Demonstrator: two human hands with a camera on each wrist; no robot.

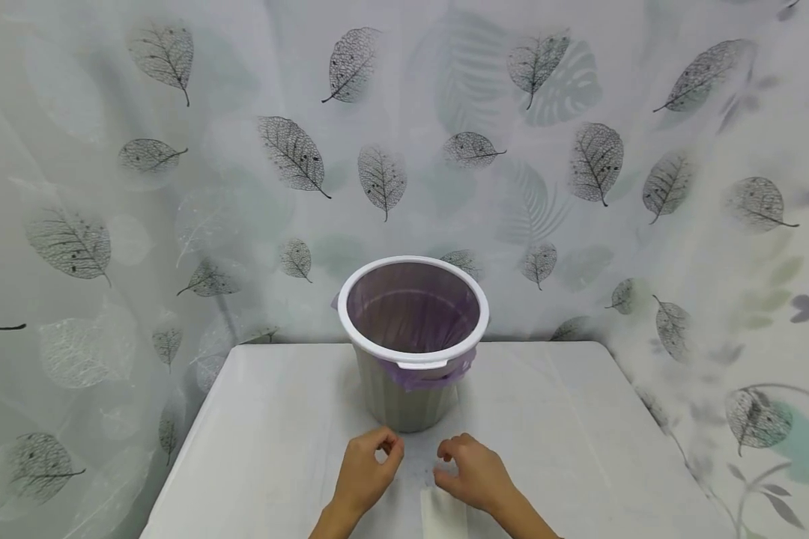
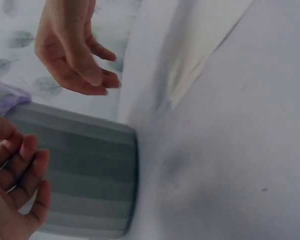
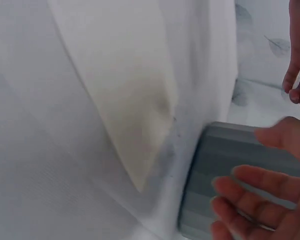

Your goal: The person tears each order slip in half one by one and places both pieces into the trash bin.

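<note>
A grey-green waste bin (image 1: 404, 408) stands upright at the back middle of a white-covered table, its white rim (image 1: 346, 318) facing up. A purple bin bag (image 1: 411, 307) lines it, with some of the bag hanging out below the rim. In front of the bin, my left hand (image 1: 369, 468) hovers with loosely curled fingers. Its thumb is close to the index fingertip, and I see nothing between them. My right hand (image 1: 473, 475) is to its right, thumb apart from relaxed, bent fingers, holding nothing. Below that hand lies a cream strip (image 1: 443, 515) of unclear material.
The white table cover (image 1: 276, 449) has slight creases and a small dark speck in the left wrist view. Behind and at both sides hangs a leaf-patterned curtain (image 1: 404, 97), close to the back of the bin.
</note>
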